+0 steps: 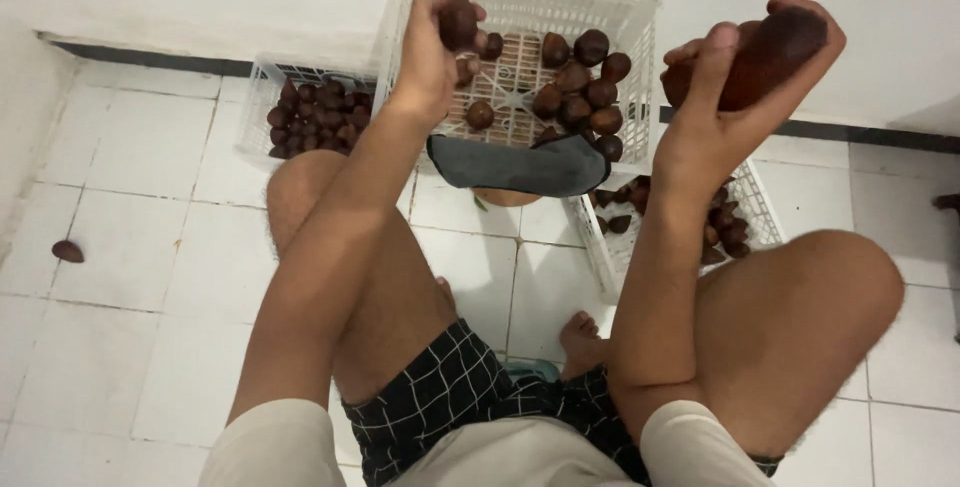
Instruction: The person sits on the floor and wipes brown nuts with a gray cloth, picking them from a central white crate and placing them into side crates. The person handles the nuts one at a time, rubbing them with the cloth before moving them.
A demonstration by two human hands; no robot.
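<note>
Checked shorts (pixel 450 402) and two bare knees fill the lower field, with the person seated on a white tiled floor (pixel 130 287). Left hand (pixel 432 52), raised over the middle crate (pixel 520 7), is closed around one dark brown scaly fruit (pixel 458 22) held at the fingertips. Right hand (pixel 725 97), lifted higher and to the right, grips two larger brown fruits (pixel 770 52), fingers curled around them from below; the second is mostly hidden, so the count is uncertain. Middle crate, white plastic mesh, holds a loose scatter of the same fruit (pixel 580 87) toward its right side. A dark grey cloth (pixel 520 162) hangs over its near rim. A second white crate (pixel 262 82) at left, against the wall, is packed with fruit. A third crate (pixel 600 247) lies at right, partly behind the right forearm, with a few fruits inside. One stray fruit (pixel 67 250) rests alone on the tiles at far left.
</note>
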